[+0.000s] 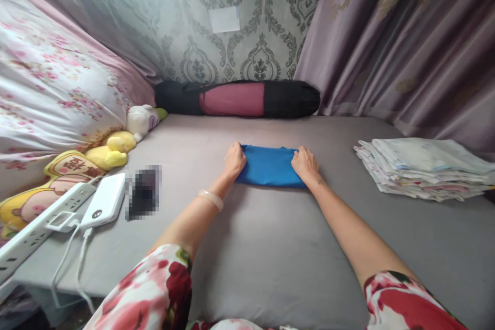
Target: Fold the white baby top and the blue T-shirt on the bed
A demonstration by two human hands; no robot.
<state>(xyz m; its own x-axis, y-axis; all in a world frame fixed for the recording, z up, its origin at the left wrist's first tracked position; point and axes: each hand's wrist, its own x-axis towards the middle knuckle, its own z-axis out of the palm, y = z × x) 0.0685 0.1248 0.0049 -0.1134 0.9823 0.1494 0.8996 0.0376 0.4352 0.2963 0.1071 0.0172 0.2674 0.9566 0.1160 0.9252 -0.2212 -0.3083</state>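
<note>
A blue cloth (pixel 270 166), folded into a flat rectangle, is stretched between my two hands just over the grey bed sheet (pixel 282 247). My left hand (pixel 235 161) grips its left end, the fingers closed round the edge. At the opposite end, my right hand (pixel 305 164) is closed on the cloth too, its fingertips partly hidden. What garment or item the cloth is, I cannot tell. A pale bangle (pixel 211 199) circles my left wrist.
Folded white printed cloths (pixel 425 167) form a stack at the right. A power strip (pixel 46 221), a white power bank (pixel 104 198) with cables and a blurred-out dark item (pixel 144 192) lie left. Plush toys (pixel 116 149) line that side. A black and pink rolled bag (pixel 235 99) lies along the wall.
</note>
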